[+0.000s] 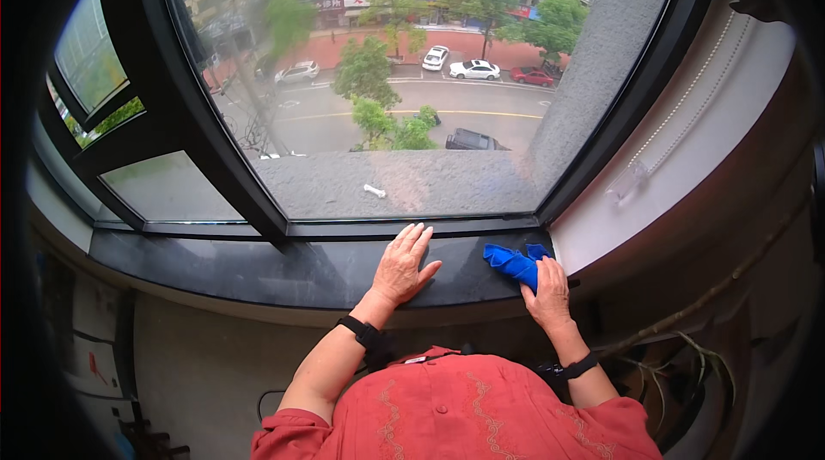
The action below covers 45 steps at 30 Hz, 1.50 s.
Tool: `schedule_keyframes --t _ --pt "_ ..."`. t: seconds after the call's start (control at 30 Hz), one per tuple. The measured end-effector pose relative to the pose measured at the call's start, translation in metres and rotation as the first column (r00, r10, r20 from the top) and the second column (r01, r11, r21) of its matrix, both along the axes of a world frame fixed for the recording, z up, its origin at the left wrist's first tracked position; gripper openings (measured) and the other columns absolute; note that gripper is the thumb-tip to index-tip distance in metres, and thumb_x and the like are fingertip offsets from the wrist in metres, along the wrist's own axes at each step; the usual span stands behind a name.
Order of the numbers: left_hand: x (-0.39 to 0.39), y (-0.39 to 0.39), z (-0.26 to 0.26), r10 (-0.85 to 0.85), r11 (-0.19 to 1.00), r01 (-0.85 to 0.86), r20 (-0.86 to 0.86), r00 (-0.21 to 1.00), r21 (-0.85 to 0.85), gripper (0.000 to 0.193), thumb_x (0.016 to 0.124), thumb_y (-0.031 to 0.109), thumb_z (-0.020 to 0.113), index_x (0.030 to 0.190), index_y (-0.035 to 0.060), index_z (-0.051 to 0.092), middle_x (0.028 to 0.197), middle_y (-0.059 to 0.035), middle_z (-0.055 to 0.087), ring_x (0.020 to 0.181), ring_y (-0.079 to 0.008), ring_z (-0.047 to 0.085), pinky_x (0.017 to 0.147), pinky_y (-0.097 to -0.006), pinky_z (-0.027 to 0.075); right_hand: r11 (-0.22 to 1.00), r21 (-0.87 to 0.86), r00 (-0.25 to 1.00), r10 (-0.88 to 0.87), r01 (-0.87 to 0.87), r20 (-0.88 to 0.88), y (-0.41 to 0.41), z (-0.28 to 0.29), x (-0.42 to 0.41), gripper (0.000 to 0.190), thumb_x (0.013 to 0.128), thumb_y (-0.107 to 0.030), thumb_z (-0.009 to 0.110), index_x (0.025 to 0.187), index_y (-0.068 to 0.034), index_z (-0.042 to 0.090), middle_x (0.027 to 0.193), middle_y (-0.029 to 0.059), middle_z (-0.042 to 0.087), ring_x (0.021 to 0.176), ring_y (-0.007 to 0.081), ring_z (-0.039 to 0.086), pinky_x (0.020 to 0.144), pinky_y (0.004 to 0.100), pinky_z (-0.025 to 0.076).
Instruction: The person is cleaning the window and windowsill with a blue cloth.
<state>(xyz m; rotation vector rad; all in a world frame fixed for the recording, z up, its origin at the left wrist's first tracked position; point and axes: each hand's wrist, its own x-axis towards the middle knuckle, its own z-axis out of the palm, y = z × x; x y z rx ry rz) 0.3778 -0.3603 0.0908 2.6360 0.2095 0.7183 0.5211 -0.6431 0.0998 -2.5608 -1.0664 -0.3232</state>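
My left hand [401, 268] lies palm down on the dark stone windowsill [251, 270], its fingers spread a little and pointing at the black window frame [361, 228]. Nothing is seen in it. At the sill's right end, my right hand [550, 289] holds a bunched blue cloth [514, 261], which rests partly on the sill near the corner of the wall. Behind the sill stands a large glass pane [399, 170], hazy towards its left side.
A beaded blind chain [683, 96] hangs at the right wall. Left of the big pane is a smaller window sash [93, 47], tilted outward. Plant stems [696, 350] are at the lower right. Beyond the glass lies a ledge with a small white object [374, 191].
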Motion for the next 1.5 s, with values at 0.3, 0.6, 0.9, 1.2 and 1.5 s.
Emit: schedule_keyframes --t 0.3,0.6,0.9,1.2,1.5 --pt "0.002 0.0 0.001 -0.014 0.998 0.016 -0.035 0.999 0.056 0.064 0.086 0.041 0.064 0.137 0.0043 0.047 0.139 -0.0165 0.048 0.132 -0.0323 0.041 0.107 -0.0429 0.035 0.947 -0.052 0.949 0.316 -0.316 -0.014 0.014 0.012 -0.027 0.075 0.066 -0.021 0.082 0.129 0.002 0.049 0.136 0.0204 0.047 0.13 0.0373 0.042 0.111 0.048 0.032" --pt "0.001 0.0 0.001 0.0 0.998 0.001 -0.029 1.0 0.056 0.063 0.087 0.039 0.064 0.136 0.0039 0.048 0.138 -0.0172 0.049 0.132 -0.0326 0.042 0.107 -0.0432 0.035 0.915 -0.115 0.919 0.393 -0.387 0.038 0.045 0.007 -0.034 0.078 0.067 -0.032 0.082 0.128 0.003 0.049 0.136 0.022 0.047 0.13 0.0373 0.042 0.109 0.0501 0.033" --pt "0.001 0.001 -0.002 0.012 1.0 -0.012 -0.021 1.0 0.005 0.062 0.087 0.038 0.063 0.136 0.0032 0.048 0.138 -0.0177 0.049 0.132 -0.0325 0.042 0.108 -0.0426 0.035 0.896 -0.043 0.896 0.443 -0.443 -0.005 0.082 0.006 -0.045 0.077 0.073 -0.04 0.077 0.131 0.001 0.048 0.139 0.0209 0.045 0.134 0.0356 0.039 0.11 0.0506 0.031" --pt "0.001 0.003 -0.001 0.036 0.999 -0.035 0.003 0.999 -0.003 0.061 0.089 0.04 0.061 0.135 0.0028 0.049 0.137 -0.0173 0.05 0.131 -0.0325 0.043 0.107 -0.0424 0.036 0.9 -0.151 0.91 0.414 -0.408 0.008 0.031 0.009 -0.039 0.084 0.061 -0.013 0.078 0.136 -0.001 0.044 0.144 0.0179 0.041 0.136 0.0338 0.036 0.113 0.0482 0.028" --pt "-0.003 0.005 0.0 0.036 0.999 -0.036 -0.024 0.999 -0.024 0.058 0.089 0.034 0.06 0.136 0.0024 0.048 0.137 -0.0174 0.05 0.131 -0.0338 0.042 0.11 -0.0416 0.034 0.896 -0.141 0.905 0.424 -0.421 -0.011 0.038 0.011 -0.042 0.087 0.06 -0.021 0.084 0.135 0.0 0.045 0.142 0.0183 0.042 0.136 0.0328 0.037 0.112 0.0474 0.028"
